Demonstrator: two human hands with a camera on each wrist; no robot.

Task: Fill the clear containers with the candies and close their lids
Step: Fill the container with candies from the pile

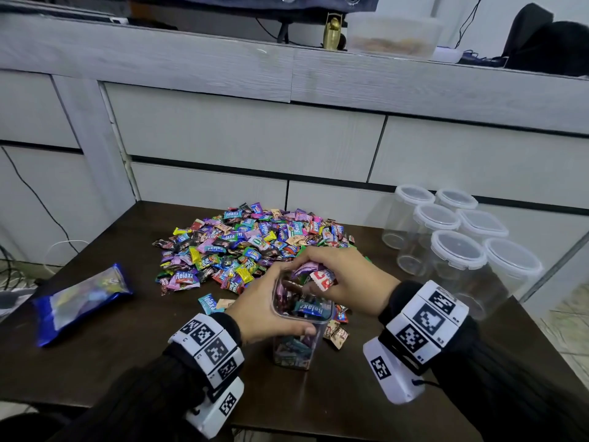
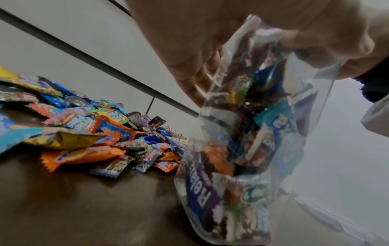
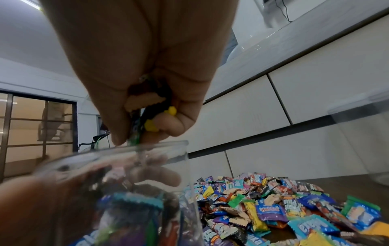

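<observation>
A clear open container (image 1: 298,342) stands on the dark table near its front edge, mostly full of wrapped candies (image 2: 242,149). My left hand (image 1: 271,309) grips its upper wall from the left, thumb on the near side. My right hand (image 1: 331,275) hovers over its mouth, fingers curled round a bunch of candies (image 1: 318,275). In the right wrist view the held candies (image 3: 151,106) poke out just above the container's rim (image 3: 126,149). A big pile of candies (image 1: 251,244) lies behind the container.
Several empty clear containers with lids (image 1: 455,244) stand at the table's right rear. A blue candy bag (image 1: 79,298) lies at the left. A few loose candies (image 1: 338,330) sit beside the container. Grey drawers (image 1: 255,138) rise behind the table (image 1: 127,362).
</observation>
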